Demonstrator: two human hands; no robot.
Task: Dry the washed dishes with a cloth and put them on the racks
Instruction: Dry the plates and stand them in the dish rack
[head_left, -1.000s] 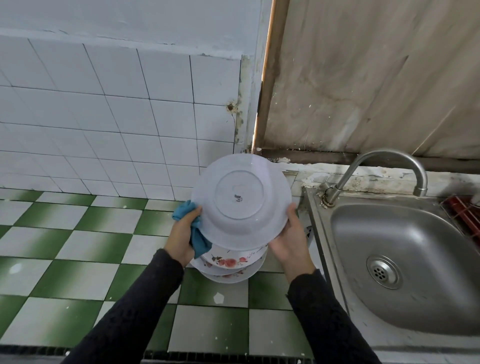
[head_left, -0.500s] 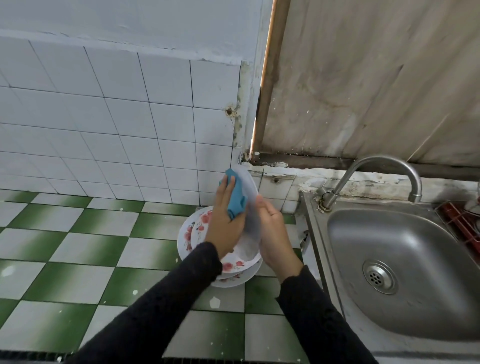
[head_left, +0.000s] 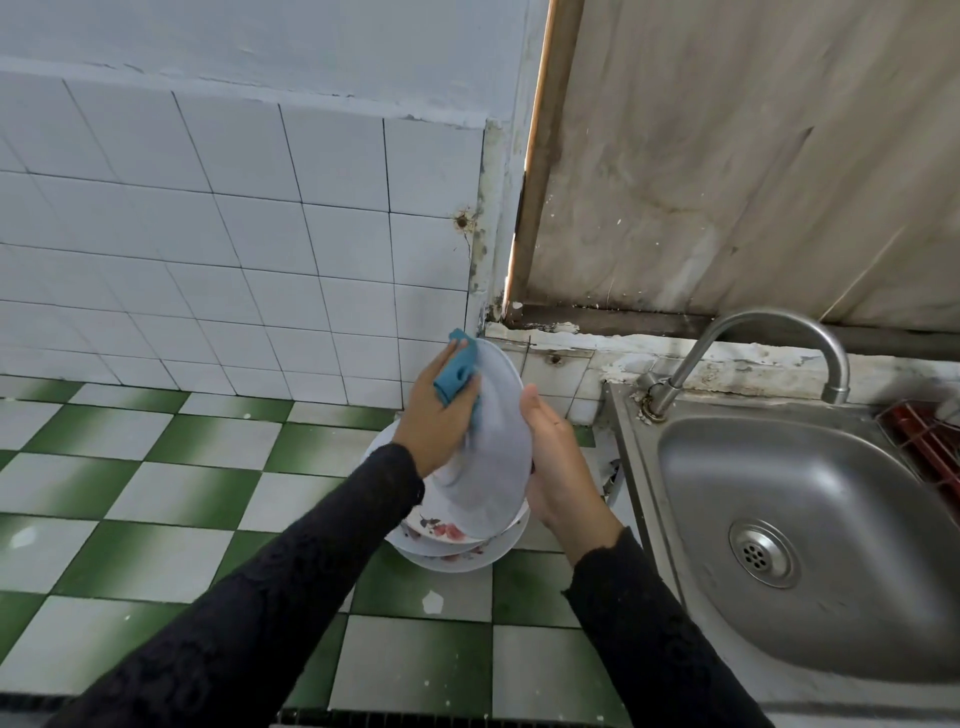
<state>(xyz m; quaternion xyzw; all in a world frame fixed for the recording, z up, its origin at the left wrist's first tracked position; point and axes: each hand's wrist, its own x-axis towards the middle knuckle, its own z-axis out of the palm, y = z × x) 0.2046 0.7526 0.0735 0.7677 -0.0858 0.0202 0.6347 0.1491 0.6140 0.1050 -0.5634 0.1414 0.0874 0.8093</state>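
Head view. Plate (head_left: 493, 457) held up on edge above the counter (head_left: 156, 493), tilted, its pale face turned to the left hand. Left hand (head_left: 434, 423) presses a blue cloth (head_left: 457, 371) flat to the plate near its top rim; the cloth is caught between the fingers and folds over the fingertips. Right hand (head_left: 558, 467) steadies the plate from the other side, thumb up along the near rim. Its fingers go behind the plate and are hidden, so their curl cannot be told, but the grip is plainly on the plate.

Directly beneath: a stack (head_left: 467, 558) of flowered plates on the green-and-white tiles, just left of the sink (head_left: 779, 493) and tap (head_left: 769, 332).

Step in hand, as I judge it: wiping one face of this plate. Racking not yet begun.

Next move calls for working the cloth over the whole face, turning the plate for the other side, then carrying it to a rack. A red wire frame (head_left: 927, 441) at the far right edge may be the rack; too little shows to be sure.
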